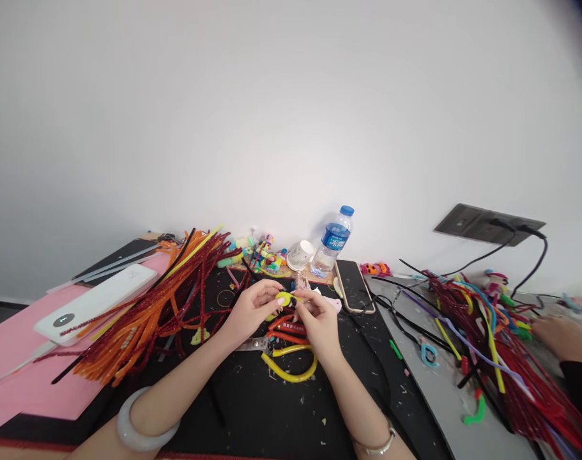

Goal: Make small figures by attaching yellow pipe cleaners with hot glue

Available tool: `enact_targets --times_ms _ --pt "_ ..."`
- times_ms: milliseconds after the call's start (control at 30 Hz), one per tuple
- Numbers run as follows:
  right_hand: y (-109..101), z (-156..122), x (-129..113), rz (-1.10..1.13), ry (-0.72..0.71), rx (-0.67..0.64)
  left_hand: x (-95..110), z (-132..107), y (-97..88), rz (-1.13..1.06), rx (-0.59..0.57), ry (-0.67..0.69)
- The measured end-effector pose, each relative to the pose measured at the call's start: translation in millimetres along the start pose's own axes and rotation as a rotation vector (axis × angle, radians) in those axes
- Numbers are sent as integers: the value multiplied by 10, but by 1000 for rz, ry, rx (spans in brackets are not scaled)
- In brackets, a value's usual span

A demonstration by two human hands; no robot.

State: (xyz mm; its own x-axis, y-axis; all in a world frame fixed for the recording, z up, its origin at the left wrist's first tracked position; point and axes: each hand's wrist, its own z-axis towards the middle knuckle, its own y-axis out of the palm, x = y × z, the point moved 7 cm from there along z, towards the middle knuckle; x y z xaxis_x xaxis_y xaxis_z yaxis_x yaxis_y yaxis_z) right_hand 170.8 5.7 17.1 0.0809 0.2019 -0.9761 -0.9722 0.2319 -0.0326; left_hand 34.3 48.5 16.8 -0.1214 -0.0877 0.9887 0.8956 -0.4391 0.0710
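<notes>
My left hand (257, 305) and my right hand (317, 319) meet above the black mat, with fingers pinched together on a small yellow fuzzy pipe cleaner piece (283, 298). It looks bent or coiled; fingertips cover part of it. Directly beneath lies a red item with printed white characters (293, 327), partly hidden by the right hand. A yellow curved handle (293, 377) loops on the mat closer to me. Beside it shows a metallic blade-like piece (255, 344); whether the two join I cannot tell.
Orange and dark red pipe cleaners (128, 326) heap at left beside a white power bank (96, 303). A water bottle (333, 243), paper cup (300, 255) and phone (354, 286) stand or lie near the wall. Another person's hand (566, 337) is by the right-hand pipe cleaners (501, 358).
</notes>
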Motion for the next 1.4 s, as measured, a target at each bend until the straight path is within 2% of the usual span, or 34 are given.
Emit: enact_targets --times_ms 233,533,967,1267,1400 --pt "-7 9 -14 49 -3 23 -9 0 -13 -19 19 -26" --pt "-6 12 50 37 13 0 -42 5 33 -47 -43 -20" --pt "-10 21 12 -24 -26 -21 -45 8 -5 -105 25 -82" --pt "-26 28 -10 3 -21 -16 -71 -4 18 -79 -30 -92" --pt "-29 32 -46 8 -23 -13 -83 -5 58 -77 -92 -87"
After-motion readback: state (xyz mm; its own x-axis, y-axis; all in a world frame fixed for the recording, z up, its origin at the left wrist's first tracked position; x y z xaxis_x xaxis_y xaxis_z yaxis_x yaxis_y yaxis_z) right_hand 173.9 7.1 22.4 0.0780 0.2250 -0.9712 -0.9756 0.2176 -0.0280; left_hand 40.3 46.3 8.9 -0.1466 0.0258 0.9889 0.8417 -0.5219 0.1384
